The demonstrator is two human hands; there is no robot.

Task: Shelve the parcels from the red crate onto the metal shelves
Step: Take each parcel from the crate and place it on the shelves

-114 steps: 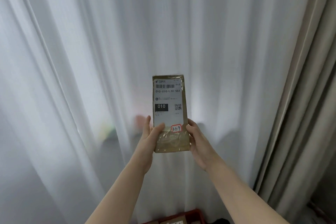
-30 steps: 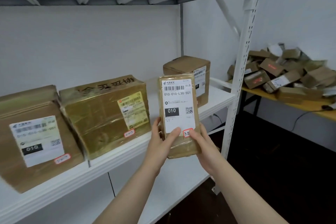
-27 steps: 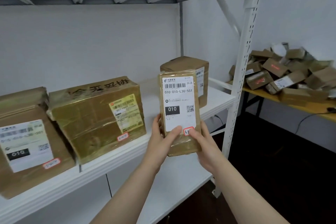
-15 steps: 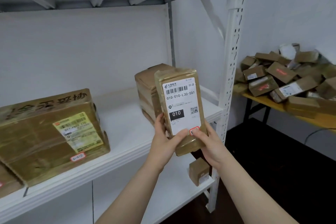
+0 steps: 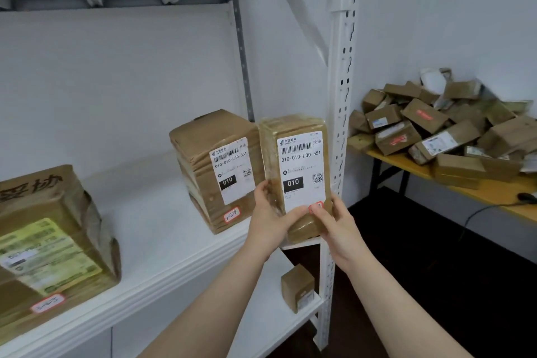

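I hold a tall brown parcel (image 5: 299,160) with a white 010 label upright at the right end of the white metal shelf (image 5: 162,244). My left hand (image 5: 268,219) grips its lower left side, thumb on the label. My right hand (image 5: 337,225) grips its lower right corner. The parcel's base is at the shelf's front edge, just right of a similar standing parcel (image 5: 216,168) with the same label. The red crate is out of view.
A large taped box (image 5: 49,247) sits at the shelf's left. A small box (image 5: 297,288) stands on the lower shelf. The white upright post (image 5: 344,81) is just right of my parcel. A yellow table (image 5: 479,195) at right carries a heap of parcels (image 5: 444,131).
I have turned from the white curtain to the shelves. Over the last second the parcel moved rightward and forward, from in front of the shelf to beside the standing parcel at the right end.
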